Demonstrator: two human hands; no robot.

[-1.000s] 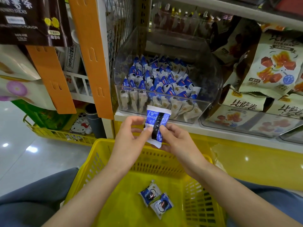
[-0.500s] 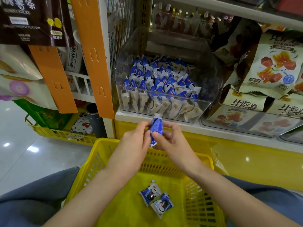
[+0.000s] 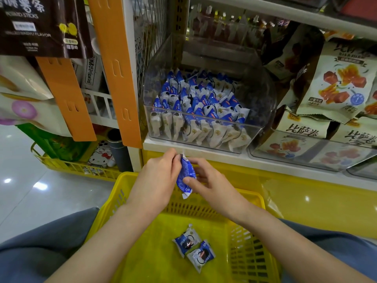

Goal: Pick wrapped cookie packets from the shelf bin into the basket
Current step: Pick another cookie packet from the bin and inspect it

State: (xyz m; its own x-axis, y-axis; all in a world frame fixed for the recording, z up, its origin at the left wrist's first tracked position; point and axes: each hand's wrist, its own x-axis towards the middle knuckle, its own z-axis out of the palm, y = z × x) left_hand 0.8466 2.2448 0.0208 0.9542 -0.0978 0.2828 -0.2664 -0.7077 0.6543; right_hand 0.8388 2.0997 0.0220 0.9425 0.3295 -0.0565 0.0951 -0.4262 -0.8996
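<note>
Noted a drop of the held cookie packet since 1.0 s ago: then face-on and level with the shelf lip, now turned nearly edge-on, tilted, lower and slightly further left, above the far rim of the yellow basket. Logged both hands lower along with it.

Found the packet between the two hands. At its left, the left hand, fingers curled, pinching the upper crimped end. At its right, the right hand, thumb laid on the blue lower half, other fingers behind; grasping the same packet. Lower white crimp free, pointing down toward the basket.

Counted two more packets on the basket floor, near side, touching each other; same spot as before.

Saw the clear shelf bin beyond the hands on the white shelf, stocked with blue-and-white packets; unchanged. Snack bags to its right.
</note>
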